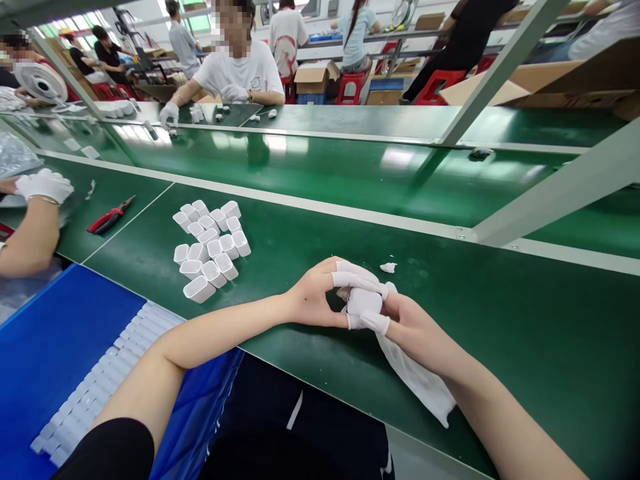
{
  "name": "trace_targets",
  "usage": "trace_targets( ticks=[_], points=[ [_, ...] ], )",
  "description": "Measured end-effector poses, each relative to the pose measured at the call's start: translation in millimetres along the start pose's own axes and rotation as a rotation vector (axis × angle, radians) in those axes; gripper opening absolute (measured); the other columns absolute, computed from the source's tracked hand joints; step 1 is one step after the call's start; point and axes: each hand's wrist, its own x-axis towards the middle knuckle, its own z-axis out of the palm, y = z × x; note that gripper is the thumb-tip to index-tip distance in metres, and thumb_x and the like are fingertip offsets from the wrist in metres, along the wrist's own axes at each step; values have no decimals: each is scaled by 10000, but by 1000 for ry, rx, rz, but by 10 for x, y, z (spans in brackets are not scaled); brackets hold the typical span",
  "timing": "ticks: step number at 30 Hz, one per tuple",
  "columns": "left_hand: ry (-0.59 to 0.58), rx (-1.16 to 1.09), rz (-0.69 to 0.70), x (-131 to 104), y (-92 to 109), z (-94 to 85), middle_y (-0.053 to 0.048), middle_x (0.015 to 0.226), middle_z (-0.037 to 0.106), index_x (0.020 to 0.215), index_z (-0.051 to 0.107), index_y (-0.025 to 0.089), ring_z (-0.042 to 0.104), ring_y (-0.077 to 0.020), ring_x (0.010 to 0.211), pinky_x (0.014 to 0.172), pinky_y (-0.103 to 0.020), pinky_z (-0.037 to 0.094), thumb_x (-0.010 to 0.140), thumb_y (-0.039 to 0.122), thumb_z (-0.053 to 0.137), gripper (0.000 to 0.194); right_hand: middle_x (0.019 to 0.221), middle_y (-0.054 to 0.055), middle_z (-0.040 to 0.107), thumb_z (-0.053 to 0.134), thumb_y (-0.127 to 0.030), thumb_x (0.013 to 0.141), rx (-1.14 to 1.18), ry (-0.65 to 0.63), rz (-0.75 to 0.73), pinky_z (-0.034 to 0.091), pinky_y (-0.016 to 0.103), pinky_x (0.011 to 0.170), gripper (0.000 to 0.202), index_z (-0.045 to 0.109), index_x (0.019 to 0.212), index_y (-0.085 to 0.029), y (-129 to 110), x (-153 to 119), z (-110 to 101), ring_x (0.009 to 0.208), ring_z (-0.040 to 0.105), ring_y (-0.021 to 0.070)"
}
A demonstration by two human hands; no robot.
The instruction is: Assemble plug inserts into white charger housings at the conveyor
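Between both hands, just above the green worktop, is a small white plastic case (364, 302) with rounded corners. My left hand (327, 293) grips it from the left, white covers on its fingers. On the opposite side my right hand (400, 317), also with covered fingertips, holds the same case. Its underside and part of its edges are hidden by the fingers. A white cloth (417, 380) lies on the worktop under my right wrist. Beyond the hands sits a small white scrap (388, 267). Several open white plastic shells (213, 247) stand grouped to the left.
Red-handled pliers (111, 215) lie at the left. A blue bin (55, 347) with rows of white parts is below the table edge. A metal post (560, 187) slants up at the right. Co-workers sit across the bench, and a gloved hand (45, 187) is at far left.
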Motion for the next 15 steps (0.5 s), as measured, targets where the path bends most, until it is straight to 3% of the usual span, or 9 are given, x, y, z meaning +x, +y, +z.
trace_targets(
  ticks=[6, 10, 15],
  points=[
    [-12, -42, -49, -4, 37, -7, -84, 1060, 676, 1088, 645, 220, 616, -204, 948, 767, -327, 533, 702, 369, 765, 431, 1250, 67, 593, 581, -445, 877, 48, -49, 16, 431, 450, 990, 406, 607, 1233, -251, 89, -63, -77, 1193, 491, 330],
    [-16, -48, -47, -1, 56, -20, -90, 1058, 676, 1087, 647, 213, 606, -203, 953, 714, -298, 534, 706, 365, 766, 427, 1259, 73, 572, 496, -489, 924, 90, 5, 8, 346, 475, 1063, 408, 608, 1224, -235, 125, -85, -78, 1232, 442, 323],
    [-46, 32, -48, -11, 62, -11, -85, 1073, 681, 1075, 650, 220, 614, -204, 953, 786, -338, 536, 748, 384, 710, 370, 1112, 67, 622, 458, -476, 913, 52, 48, -11, 440, 454, 936, 365, 635, 1097, -215, 144, -33, -8, 1077, 535, 310]
  ],
)
